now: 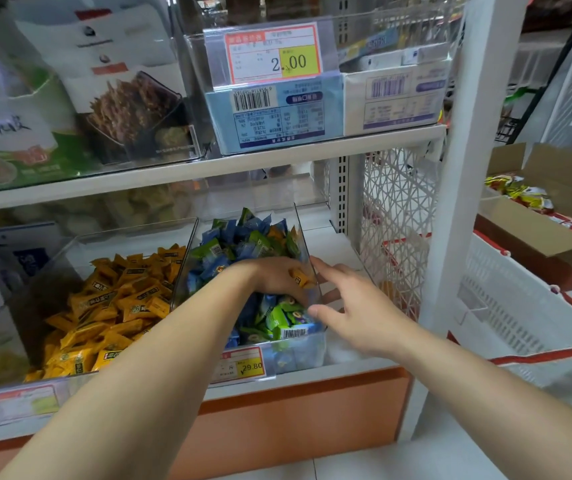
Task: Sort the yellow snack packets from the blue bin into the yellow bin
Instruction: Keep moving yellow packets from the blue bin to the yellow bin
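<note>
My left hand [274, 276] is down in the blue bin [298, 355], with a yellow packet [300, 277] at its fingers, pinched I think. My right hand [350, 306] is spread wide, just beside that bin's clear wall. The yellow bin [80, 251] sits to the left. One price tag [243, 367] says 29.80, a higher tag [274, 53] says 2.00

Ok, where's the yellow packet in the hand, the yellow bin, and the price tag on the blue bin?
yellow packet [300, 277]: head view, middle of its wrapper.
yellow bin [111, 242]: head view, clear back wall.
price tag [249, 367]: head view, its yellow part.
</note>
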`<action>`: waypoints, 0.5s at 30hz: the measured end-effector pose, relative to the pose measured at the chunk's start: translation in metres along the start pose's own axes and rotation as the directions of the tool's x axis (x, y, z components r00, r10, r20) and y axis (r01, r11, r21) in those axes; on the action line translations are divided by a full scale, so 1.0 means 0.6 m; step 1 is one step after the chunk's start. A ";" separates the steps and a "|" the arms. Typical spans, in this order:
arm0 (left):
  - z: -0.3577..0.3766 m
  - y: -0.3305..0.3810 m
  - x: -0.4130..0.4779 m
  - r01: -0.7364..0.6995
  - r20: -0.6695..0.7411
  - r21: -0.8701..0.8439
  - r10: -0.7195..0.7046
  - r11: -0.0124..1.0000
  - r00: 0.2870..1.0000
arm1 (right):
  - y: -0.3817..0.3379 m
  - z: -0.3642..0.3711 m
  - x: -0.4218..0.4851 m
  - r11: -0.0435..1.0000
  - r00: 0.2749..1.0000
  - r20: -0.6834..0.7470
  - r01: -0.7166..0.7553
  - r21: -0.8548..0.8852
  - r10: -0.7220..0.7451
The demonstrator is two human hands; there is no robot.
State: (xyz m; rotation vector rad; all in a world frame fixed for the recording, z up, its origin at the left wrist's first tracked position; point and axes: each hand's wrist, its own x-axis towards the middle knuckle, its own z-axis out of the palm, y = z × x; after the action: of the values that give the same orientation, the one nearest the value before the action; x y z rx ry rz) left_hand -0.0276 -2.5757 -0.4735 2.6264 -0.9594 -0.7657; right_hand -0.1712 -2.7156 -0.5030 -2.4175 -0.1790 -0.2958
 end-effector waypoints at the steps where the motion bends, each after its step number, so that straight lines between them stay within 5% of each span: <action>1: -0.002 -0.002 -0.003 -0.004 0.001 -0.007 0.004 1.000 1.000 | 0.000 0.000 0.000 1.000 1.000 -0.001 -0.003 0.000 0.003; 6: -0.003 -0.007 -0.026 -0.037 -0.056 -0.054 0.034 0.998 0.998 | 0.000 -0.003 -0.001 1.000 1.000 0.011 -0.016 -0.001 0.016; 10: -0.007 -0.016 -0.050 -0.124 -0.254 -0.122 0.090 0.985 0.963 | -0.003 -0.001 -0.001 1.000 1.000 0.004 -0.022 -0.004 0.022; 15: -0.017 -0.035 -0.094 -0.286 -0.658 -0.290 0.027 0.913 0.753 | -0.017 -0.004 0.004 0.999 0.999 -0.014 -0.039 -0.028 0.039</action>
State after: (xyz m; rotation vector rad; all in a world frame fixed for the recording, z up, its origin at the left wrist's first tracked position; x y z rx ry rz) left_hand -0.0476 -2.5224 -0.4510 2.1668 -0.7201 0.0365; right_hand -0.1716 -2.7093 -0.4941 -2.4435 -0.1221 -0.2991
